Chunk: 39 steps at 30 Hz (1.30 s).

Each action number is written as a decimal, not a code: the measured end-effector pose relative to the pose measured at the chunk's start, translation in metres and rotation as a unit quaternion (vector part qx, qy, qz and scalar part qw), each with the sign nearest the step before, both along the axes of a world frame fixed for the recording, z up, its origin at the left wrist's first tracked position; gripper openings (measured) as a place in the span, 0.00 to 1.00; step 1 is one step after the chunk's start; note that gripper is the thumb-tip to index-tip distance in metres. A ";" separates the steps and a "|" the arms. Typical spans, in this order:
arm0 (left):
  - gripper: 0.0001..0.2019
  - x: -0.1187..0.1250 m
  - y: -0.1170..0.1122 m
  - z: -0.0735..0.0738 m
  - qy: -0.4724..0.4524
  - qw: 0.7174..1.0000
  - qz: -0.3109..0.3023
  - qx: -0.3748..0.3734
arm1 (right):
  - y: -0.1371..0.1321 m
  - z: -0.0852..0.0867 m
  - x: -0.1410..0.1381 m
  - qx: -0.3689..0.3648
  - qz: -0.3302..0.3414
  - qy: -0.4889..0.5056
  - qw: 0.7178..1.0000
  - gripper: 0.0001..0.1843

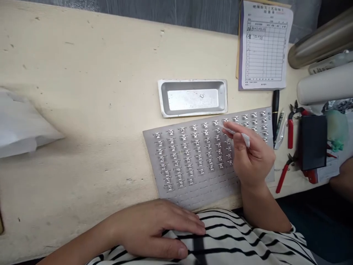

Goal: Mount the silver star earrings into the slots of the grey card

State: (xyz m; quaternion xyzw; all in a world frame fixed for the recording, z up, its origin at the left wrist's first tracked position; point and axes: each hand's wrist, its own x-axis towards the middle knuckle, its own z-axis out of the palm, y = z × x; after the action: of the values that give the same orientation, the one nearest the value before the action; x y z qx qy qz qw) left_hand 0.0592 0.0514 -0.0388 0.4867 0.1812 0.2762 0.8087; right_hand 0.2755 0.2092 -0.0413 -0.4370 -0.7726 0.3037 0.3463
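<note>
A grey board [193, 197] lies tilted on the table, with rows of small shiny silver pieces [186, 152] set in slits. Slits along its lower edge hold no pieces. Over the board's right half is my right hand [252, 154], pinching a thin white pointed tool [245, 139]. The tool's tip is by the upper rows; whether it touches a piece I cannot tell. My left hand [162, 228] rests at the table's near edge against the striped shirt, just below the board, fingers stretched out and holding nothing. Part of the board is hidden behind my right hand.
Behind the board stands a shallow metal tray [193, 99] marked with handwriting. A form pad [263, 48] lies at the back right. Along the right are a black pen [275, 101], red-handled pliers [284, 173], a black box [313, 141] and a white roll [325, 84]. White wrapping [24, 121] lies left.
</note>
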 end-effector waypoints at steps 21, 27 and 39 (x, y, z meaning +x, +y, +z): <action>0.27 -0.001 0.001 -0.001 0.001 1.000 0.001 -0.009 | -0.002 0.004 -0.003 0.037 -0.024 0.023 0.999 0.18; 0.27 0.000 0.002 -0.001 -0.008 1.000 0.007 -0.008 | 0.001 0.008 -0.001 0.038 -0.050 0.030 0.998 0.15; 0.28 0.000 0.001 -0.003 0.000 1.000 -0.004 0.000 | 0.007 0.001 0.008 -0.006 -0.074 0.006 0.997 0.13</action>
State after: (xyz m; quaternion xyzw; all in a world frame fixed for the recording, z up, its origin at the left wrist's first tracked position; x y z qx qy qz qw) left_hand 0.0593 0.0521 -0.0417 0.4873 0.1792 0.2735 0.8097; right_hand 0.2837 0.2161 -0.0404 -0.4930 -0.7342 0.2851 0.3696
